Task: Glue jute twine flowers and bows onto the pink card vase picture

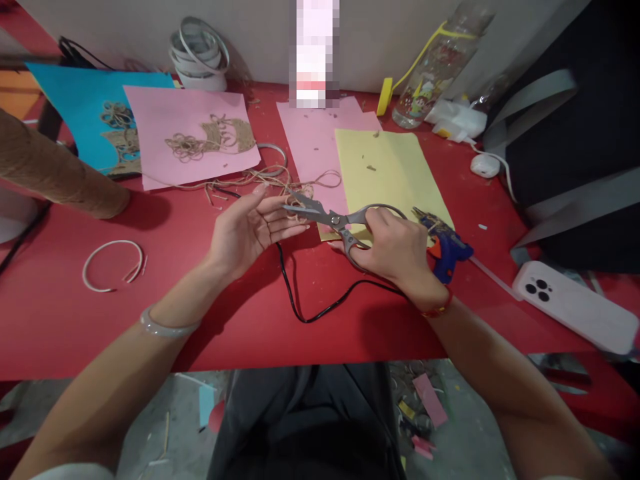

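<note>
My right hand [397, 247] grips a pair of grey metal scissors [320, 215] by the handles, and the blades point left, parted. My left hand [253, 230] is turned palm up, its fingers stretched out and its thumb apart, with the blades at its fingertips. Loops of brown twine [327, 178] lie just beyond these fingers and partly behind the blades; whether any strand touches the fingers I cannot tell. Under the scissors lies a yellow sheet [395, 167], overlapping a pink sheet [313, 143]. A blue glue gun [447, 250] rests beside my right hand.
Twine shapes lie on a pink sheet [190, 103] and a blue sheet [75, 93]. A brown twine roll [60, 170] stands left, near a white hoop [86, 270]. A black cable [293, 300] crosses the red table. A bottle [425, 80] and phone [575, 307] are right.
</note>
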A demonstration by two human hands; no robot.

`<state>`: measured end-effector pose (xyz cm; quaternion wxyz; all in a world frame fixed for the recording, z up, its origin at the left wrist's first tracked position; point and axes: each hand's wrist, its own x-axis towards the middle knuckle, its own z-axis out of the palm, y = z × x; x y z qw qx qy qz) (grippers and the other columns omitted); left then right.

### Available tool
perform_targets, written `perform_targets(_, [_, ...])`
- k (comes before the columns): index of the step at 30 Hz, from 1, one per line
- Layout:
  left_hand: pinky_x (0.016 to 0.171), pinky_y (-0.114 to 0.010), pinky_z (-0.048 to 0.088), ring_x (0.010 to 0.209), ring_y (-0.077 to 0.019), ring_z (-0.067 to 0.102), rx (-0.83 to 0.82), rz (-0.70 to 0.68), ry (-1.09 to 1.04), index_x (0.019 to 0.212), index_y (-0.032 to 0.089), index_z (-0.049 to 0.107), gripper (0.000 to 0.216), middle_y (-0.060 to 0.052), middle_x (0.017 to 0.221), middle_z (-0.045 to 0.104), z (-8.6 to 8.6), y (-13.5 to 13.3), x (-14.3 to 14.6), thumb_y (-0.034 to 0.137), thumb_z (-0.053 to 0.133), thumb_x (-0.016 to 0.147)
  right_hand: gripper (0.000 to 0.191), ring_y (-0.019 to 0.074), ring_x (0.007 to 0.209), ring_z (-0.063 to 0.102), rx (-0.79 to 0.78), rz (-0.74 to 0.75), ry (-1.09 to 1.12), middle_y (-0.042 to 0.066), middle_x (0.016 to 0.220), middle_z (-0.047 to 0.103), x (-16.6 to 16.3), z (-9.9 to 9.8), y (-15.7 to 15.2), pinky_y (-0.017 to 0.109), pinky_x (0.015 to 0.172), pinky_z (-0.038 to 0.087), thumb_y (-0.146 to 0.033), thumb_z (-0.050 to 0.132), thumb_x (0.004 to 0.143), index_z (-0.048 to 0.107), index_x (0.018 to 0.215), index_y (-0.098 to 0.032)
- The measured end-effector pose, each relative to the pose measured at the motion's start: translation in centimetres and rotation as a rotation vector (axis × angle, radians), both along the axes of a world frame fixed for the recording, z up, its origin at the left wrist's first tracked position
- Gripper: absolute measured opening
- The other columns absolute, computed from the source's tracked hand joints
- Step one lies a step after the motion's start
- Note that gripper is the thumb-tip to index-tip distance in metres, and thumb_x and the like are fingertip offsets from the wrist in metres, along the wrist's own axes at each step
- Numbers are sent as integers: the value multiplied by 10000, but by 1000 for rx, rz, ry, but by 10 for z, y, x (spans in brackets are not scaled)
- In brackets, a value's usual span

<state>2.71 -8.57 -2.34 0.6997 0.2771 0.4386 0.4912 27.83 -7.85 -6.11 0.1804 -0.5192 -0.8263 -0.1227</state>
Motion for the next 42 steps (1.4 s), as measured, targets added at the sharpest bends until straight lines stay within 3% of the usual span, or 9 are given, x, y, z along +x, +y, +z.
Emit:
perform_targets(14, [1073, -510, 532, 1093, -333, 730, 28, -51, -84, 883, 117, 762, 462, -143, 972, 793, -5, 1, -4, 538, 573, 918, 528, 173, 591, 528, 92, -22, -92, 61, 708, 680, 4, -2, 2, 322, 560, 204, -679, 503, 902, 633, 791, -179])
perform_targets(21, [1049, -504, 551, 1092, -337, 731, 14, -53, -82, 957, 113, 766, 521, -151, 959, 789, -6, 2, -4, 587, 554, 919, 493, 169, 608, 536, 50, -32, -81, 70, 694, 674, 8, -5, 3, 320, 568, 205, -603, 476, 946, 633, 762, -174])
perform_targets(27, [1008, -482, 579, 1065, -326, 737, 24, -60, -50, 876, 126, 744, 501, -145, 912, 780, -7, 2, -4, 593, 566, 913, 477, 191, 650, 565, 53, -34, -23, 74, 738, 666, 4, -3, 3, 322, 562, 222, -635, 527, 910, 611, 796, -180])
perform_targets(34, [1000, -460, 586, 1070, -318, 729, 25, -67, -33, 881, 133, 748, 484, -147, 952, 779, -9, 1, -3, 602, 628, 877, 450, 201, 662, 549, -54, -2, 234, 63, 759, 618, -2, 7, 0, 317, 578, 309, -655, 608, 845, 524, 818, -213])
perform_targets(42, [979, -421, 595, 1005, -263, 740, 70, -71, 69, 968, 146, 756, 376, -118, 1049, 771, -9, 2, -1, 502, 684, 871, 445, 121, 553, 417, -339, -110, 809, -28, 664, 514, 5, -1, 12, 273, 518, 320, -598, 705, 835, 455, 749, -239])
